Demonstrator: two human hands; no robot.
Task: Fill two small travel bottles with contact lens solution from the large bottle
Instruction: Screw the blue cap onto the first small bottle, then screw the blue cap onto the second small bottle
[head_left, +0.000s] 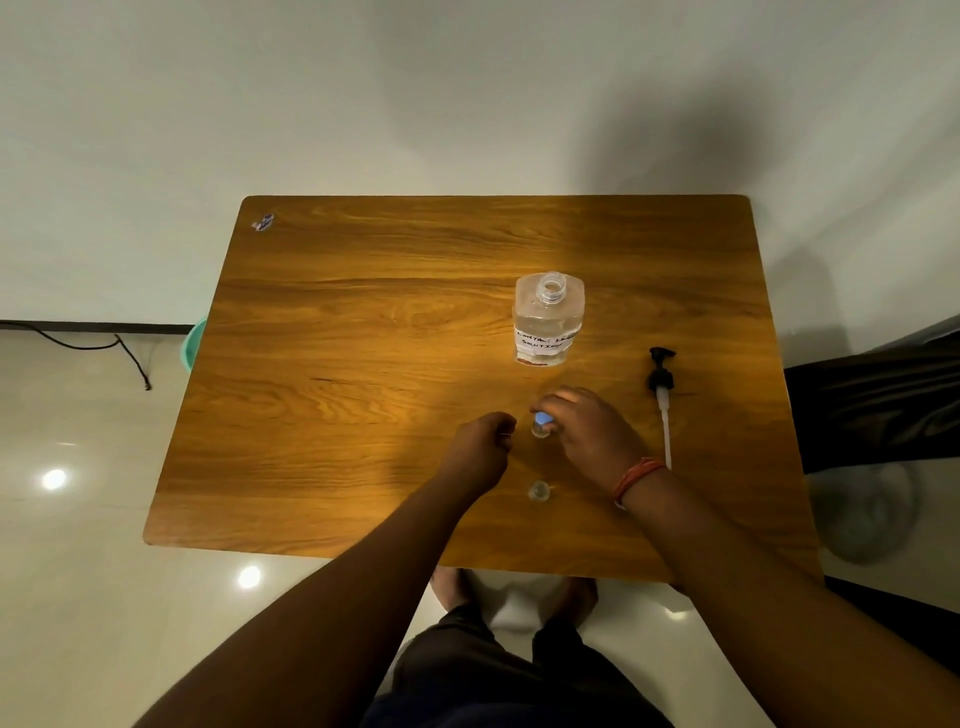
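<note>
The large clear bottle (548, 319) with a handwritten white label stands uncapped on the wooden table (363, 364). Its black pump (661, 395) lies to the right. One small clear travel bottle (540, 429) stands in front of the large bottle. My right hand (587, 428) holds a blue cap (543, 418) on top of it. My left hand (483, 441) is curled just left of that bottle; whether it touches the bottle is unclear. A second small travel bottle (539, 491) stands uncapped nearer to me, between my forearms.
A small sticker (263, 222) sits at the table's far left corner. A green tub (195, 345) shows past the left edge, with a black cable (104, 348) on the floor. A dark chair (883, 405) stands at the right.
</note>
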